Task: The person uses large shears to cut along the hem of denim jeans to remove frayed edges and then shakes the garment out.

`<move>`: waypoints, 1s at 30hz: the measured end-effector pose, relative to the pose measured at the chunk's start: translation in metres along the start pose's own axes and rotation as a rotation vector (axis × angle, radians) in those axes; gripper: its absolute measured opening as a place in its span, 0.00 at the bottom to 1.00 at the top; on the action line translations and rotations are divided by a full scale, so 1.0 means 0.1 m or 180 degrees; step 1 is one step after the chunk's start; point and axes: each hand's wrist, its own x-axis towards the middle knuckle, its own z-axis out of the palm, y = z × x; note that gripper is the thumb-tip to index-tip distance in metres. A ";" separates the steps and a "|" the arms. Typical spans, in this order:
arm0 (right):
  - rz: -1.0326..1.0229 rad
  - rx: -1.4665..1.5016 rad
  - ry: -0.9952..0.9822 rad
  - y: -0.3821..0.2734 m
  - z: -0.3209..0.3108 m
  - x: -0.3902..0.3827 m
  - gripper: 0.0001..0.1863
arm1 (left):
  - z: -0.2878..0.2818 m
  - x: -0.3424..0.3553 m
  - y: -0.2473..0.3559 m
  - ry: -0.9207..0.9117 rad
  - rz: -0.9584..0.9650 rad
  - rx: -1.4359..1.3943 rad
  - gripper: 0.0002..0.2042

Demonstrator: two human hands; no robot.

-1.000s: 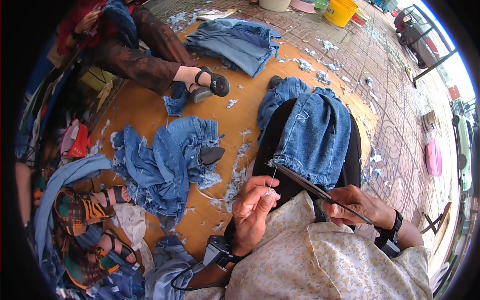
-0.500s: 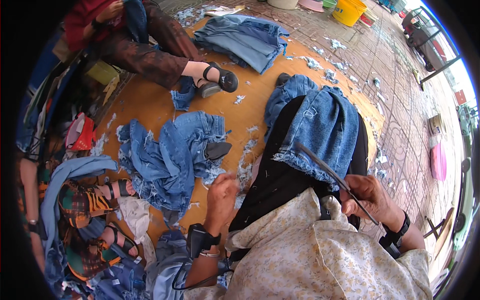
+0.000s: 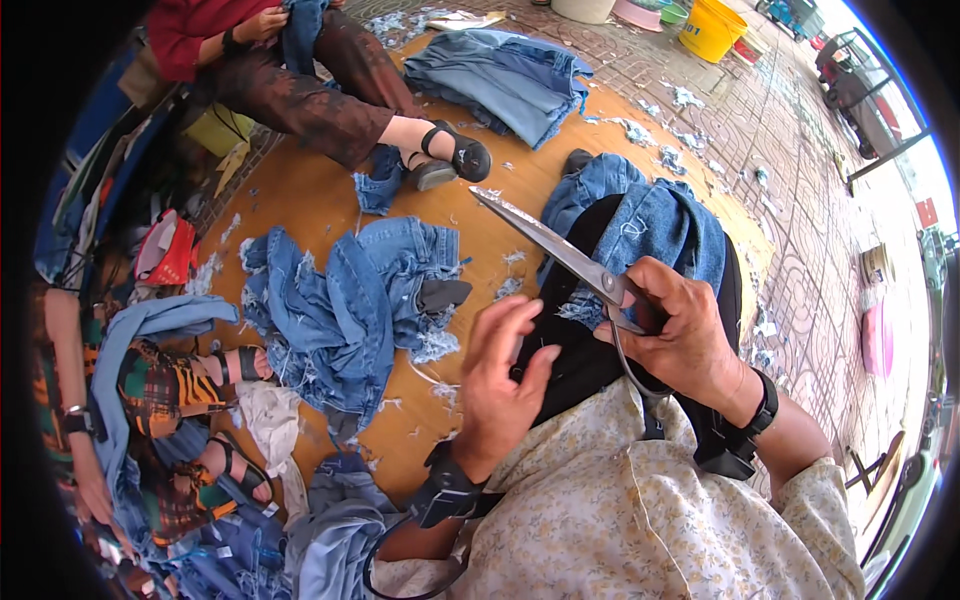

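Note:
My right hand [image 3: 680, 335] grips large metal scissors [image 3: 545, 235], raised above my lap with the blades pointing toward the upper left. My left hand [image 3: 500, 385] is a little below and left of them, fingers apart and curved, with no thread or cloth visible in it. Across my dark-trousered knees lies a piece of blue denim [image 3: 680, 240] with a frayed white edge, partly hidden by the scissors and right hand. A crumpled heap of frayed jeans [image 3: 340, 310] lies to the left of my left hand on the orange mat [image 3: 420, 400].
A person [image 3: 280, 110] in red sits top left holding denim. Another person's arm [image 3: 70, 380] and sandalled feet [image 3: 240, 470] are at left. Folded jeans [image 3: 490, 80], a yellow bucket [image 3: 710, 30], a pink basin [image 3: 878, 340] and carts [image 3: 850, 90] stand or lie around on mat and paving.
My right hand has raised and turned the scissors away from the denim's frayed edge. My left hand let go of the thread it pinched, dipped left, then came back up with fingers apart.

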 end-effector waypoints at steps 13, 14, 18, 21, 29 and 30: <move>0.0236 0.0257 0.0164 0.17 0.04 -0.05 0.16 | 0.14 -0.10 -0.01 -0.0114 -0.0077 0.0172 0.04; 0.0271 0.0279 0.0127 0.17 0.03 -0.06 0.16 | 0.15 -0.16 -0.01 -0.0164 -0.0297 -0.0096 0.04; 0.0256 0.0282 0.0046 0.14 0.01 -0.05 0.16 | 0.13 -0.24 0.06 -0.0582 -0.1865 -0.2101 0.08; 0.0359 0.0375 0.0063 0.15 0.00 -0.07 0.16 | 0.02 -0.20 0.10 -0.0892 -0.2964 -0.3524 0.21; 0.0369 0.0386 0.0012 0.08 -0.05 -0.09 0.17 | 0.18 0.00 -0.17 -0.0959 -0.3325 -0.4215 0.16; 0.0348 0.0405 0.0001 0.08 -0.05 -0.08 0.17 | 0.20 -0.01 -0.18 -0.0898 -0.3280 -0.4163 0.14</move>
